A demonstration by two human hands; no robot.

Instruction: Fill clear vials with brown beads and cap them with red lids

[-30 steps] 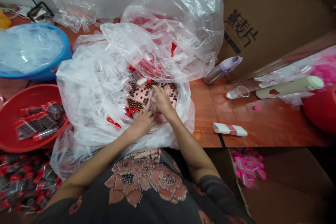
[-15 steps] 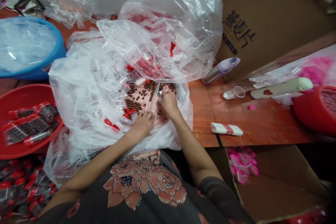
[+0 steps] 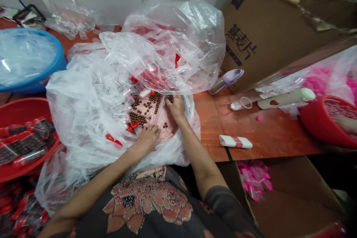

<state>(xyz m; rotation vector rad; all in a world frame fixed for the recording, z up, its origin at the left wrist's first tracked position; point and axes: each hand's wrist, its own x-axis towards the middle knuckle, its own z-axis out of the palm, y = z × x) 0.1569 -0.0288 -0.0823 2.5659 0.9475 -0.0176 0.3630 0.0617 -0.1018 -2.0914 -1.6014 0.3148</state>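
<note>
**Two-handed work inside an open plastic sack.** The left grip [image 3: 147, 137] lies with fingers spread on a pink sheet [image 3: 164, 122], just beside a cluster of brown chocolate balls [image 3: 138, 118] and a red bow-shaped piece [image 3: 132, 126]. The right grip [image 3: 175, 108] sits above and to its right, fingertips [image 3: 170, 99] at the sheet's far edge among scattered balls. Around both grips bunches a clear plastic sack [image 3: 83, 108], which rests on an orange-brown table [image 3: 212, 126]. Left of the grips, a red basin [image 3: 33, 100] holds filled red-capped tubes.
</note>
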